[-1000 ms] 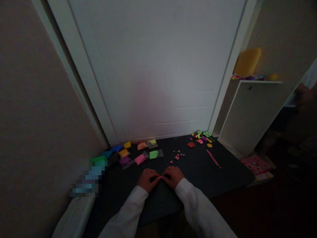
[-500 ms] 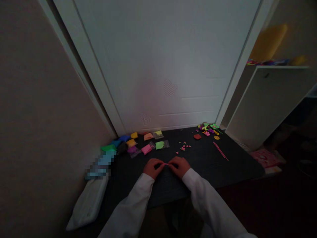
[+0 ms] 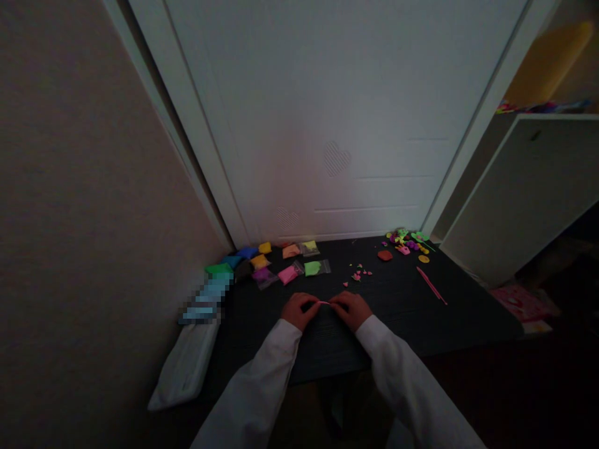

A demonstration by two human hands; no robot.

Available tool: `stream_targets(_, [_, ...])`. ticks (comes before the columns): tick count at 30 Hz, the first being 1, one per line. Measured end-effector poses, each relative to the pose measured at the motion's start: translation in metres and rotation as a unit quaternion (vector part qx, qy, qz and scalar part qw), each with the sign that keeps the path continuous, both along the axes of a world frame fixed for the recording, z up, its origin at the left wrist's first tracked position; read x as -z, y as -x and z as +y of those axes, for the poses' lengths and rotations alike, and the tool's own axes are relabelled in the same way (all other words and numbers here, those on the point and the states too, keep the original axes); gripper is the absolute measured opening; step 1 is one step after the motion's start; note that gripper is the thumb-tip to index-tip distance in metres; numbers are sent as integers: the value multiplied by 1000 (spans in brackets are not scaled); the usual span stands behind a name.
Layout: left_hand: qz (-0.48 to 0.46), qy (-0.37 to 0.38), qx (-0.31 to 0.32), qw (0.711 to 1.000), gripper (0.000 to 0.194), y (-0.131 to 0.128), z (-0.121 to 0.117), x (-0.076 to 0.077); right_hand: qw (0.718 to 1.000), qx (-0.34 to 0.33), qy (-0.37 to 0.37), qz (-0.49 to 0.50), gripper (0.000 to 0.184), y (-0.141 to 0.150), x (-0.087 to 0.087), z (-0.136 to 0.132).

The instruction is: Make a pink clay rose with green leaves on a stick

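The left hand [image 3: 298,310] and the right hand [image 3: 353,310] were close together over the near middle of the dark table [image 3: 327,355]. Each had its fingertips pinched on one end of a thin pink strip [image 3: 324,303], which spanned the narrow gap between them.

Just beyond the right hand lay a scatter of small pink pieces [image 3: 357,276], standing between it and the far edge. Farther off and to the right were a red lump [image 3: 384,255], a yellow disc [image 3: 423,259] and a crowded pile of colourful shapes [image 3: 402,239]. Two long pink sticks [image 3: 431,285] lay side by side, well right of the right hand.

Beyond the left hand, a pink packet [image 3: 287,274] and a light green packet [image 3: 313,268] were nearest, with a peach packet [image 3: 291,251] and a pale yellow packet [image 3: 309,248] behind. Purple [image 3: 262,276], orange [image 3: 259,262] and blue packets [image 3: 247,252] sat farther left, touching or nearly so; the dim light made it hard to tell. A white package [image 3: 185,368] lay along the left side. A white panel [image 3: 337,118] rose behind the far edge.
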State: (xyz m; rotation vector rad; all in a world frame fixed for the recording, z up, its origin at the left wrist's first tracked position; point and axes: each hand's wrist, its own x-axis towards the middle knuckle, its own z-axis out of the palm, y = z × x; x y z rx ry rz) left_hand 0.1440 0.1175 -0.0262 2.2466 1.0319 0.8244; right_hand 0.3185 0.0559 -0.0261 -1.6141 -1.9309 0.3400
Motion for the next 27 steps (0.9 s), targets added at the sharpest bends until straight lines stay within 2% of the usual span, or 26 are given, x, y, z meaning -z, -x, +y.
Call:
stream_targets(12, [4, -12, 11, 1000, 22, -2, -1, -1, 1000, 14, -14, 12, 23, 0, 5, 1])
stream_targets(17, [-3, -24, 23, 999, 22, -1, 0, 3, 1000, 13, -17, 13, 24, 1, 7, 3])
stream_targets(27, [13, -42, 33, 998, 19, -3, -1, 5, 1000, 7, -17, 3, 22, 1, 4, 1])
